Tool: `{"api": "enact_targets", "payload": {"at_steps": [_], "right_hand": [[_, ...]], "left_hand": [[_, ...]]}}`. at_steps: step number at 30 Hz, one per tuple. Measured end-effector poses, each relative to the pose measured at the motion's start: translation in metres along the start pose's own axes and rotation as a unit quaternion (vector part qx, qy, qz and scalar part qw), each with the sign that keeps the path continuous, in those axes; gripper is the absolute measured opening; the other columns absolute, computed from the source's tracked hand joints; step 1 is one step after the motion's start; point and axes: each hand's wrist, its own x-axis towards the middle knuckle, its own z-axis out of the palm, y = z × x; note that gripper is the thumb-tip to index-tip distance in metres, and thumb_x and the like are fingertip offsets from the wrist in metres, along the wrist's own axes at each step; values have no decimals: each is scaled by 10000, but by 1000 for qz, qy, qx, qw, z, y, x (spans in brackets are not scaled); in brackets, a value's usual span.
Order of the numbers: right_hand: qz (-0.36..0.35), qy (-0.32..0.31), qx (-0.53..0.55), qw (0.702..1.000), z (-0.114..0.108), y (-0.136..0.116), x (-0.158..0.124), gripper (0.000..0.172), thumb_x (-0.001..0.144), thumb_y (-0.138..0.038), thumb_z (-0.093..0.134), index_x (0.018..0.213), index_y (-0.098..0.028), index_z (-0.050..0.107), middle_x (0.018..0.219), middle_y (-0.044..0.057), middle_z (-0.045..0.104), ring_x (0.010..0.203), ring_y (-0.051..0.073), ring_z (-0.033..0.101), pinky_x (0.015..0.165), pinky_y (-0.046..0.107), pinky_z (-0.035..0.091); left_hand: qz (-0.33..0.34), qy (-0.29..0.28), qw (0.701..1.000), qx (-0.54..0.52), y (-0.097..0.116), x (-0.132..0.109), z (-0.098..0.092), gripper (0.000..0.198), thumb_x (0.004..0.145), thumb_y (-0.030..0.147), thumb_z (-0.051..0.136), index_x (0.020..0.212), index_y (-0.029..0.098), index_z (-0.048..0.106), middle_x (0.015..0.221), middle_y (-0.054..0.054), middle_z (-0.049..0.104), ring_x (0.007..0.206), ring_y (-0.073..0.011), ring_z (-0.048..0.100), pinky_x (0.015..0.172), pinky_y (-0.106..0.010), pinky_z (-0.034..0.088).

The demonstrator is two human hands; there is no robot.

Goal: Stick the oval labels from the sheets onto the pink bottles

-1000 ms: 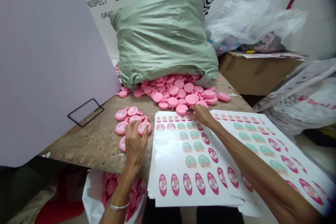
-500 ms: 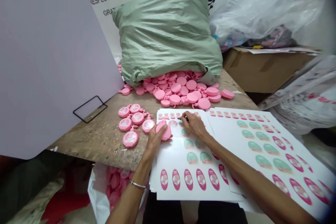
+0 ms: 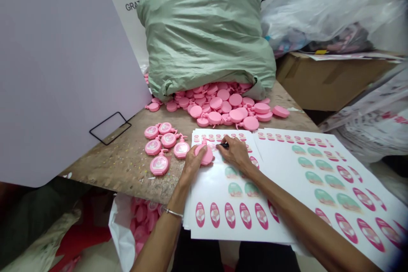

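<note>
My left hand (image 3: 191, 165) grips a plain pink round plastic piece (image 3: 205, 154) and holds it down on the near sticker sheet (image 3: 219, 187). My right hand (image 3: 235, 153) is closed on a thin dark tool (image 3: 223, 145), whose tip touches the sheet just right of that piece. Several pink pieces that carry round stickers (image 3: 164, 146) lie in a group on the wooden table (image 3: 127, 165), left of my left hand. A heap of plain pink pieces (image 3: 223, 108) spills from a green plastic sack (image 3: 205, 29) behind the sheets.
A second sticker sheet (image 3: 325, 170) lies to the right. A large white board (image 3: 60, 63) leans at the left beside a black wire stand (image 3: 110, 128). A cardboard box (image 3: 328, 80) and clear plastic bags stand at back right. A white bag of pink pieces (image 3: 137, 225) hangs below the table edge.
My left hand left the stickered group and carried a plain pink piece onto the sheet. My right hand came back from the heap toward it with the dark tool.
</note>
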Motion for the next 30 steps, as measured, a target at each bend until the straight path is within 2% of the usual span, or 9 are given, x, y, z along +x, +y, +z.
{"api": "enact_targets", "payload": {"at_steps": [4,9,10,12,15,17,19,25,30], "right_hand": [[-21,22,-7,1000,0,-5,-1,169,803,-362,604,788,-194,601,761,51,664,797,223,538,736,342,301],[-124,80,51,988,-8,-11,-4,218,821,-382,600,739,-180,600,739,64,669,771,213,537,799,383,326],[-111,97,87,985,-12,-12,-3,222,812,-388,613,733,-180,600,724,59,663,747,205,538,788,380,345],[-28,108,190,976,-23,-14,-2,254,795,-425,631,732,-180,604,709,46,653,691,185,545,725,352,396],[65,44,341,937,-44,-23,-4,303,785,-479,632,773,-177,657,739,36,677,666,171,583,626,304,445],[61,-5,383,922,-55,-33,-10,312,781,-484,636,840,-187,712,808,40,716,722,188,626,642,307,476],[47,-24,390,919,-63,-43,-18,307,777,-467,647,898,-201,741,878,46,739,779,205,653,678,320,499],[23,-14,371,928,-73,-56,-34,270,790,-442,648,896,-218,756,882,44,746,789,207,667,684,321,516],[11,2,350,937,-80,-60,-37,229,800,-406,656,909,-227,748,880,39,740,779,193,654,730,343,520]], "left_hand": [[-4,-12,1000,-6,1,0,-1,409,751,412,713,1003,123,574,930,-128,670,709,-229,710,580,-329,594],[2,-12,998,-56,1,0,-3,369,760,377,711,994,129,570,907,-115,678,753,-220,708,632,-328,600],[6,-8,998,-69,2,0,-3,361,758,375,716,978,129,570,898,-111,680,762,-216,707,646,-325,600],[11,-2,996,-93,4,-3,-3,354,756,385,718,953,130,571,894,-108,685,779,-213,705,667,-320,600],[11,1,992,-123,9,-11,1,410,781,455,680,1019,134,587,939,-115,694,812,-219,703,683,-330,601],[4,-3,990,-140,13,-19,6,485,812,523,614,1103,136,593,992,-131,696,835,-231,701,694,-349,601],[-7,-15,989,-148,17,-27,11,536,844,566,540,1155,133,595,1043,-148,692,859,-246,698,708,-371,599],[-3,-31,990,-140,27,-44,18,553,879,577,464,1204,146,582,1115,-153,676,935,-265,680,744,-404,591],[16,-27,992,-119,31,-50,22,547,869,597,462,1123,138,620,1102,-141,675,1012,-276,645,754,-403,591]]}}
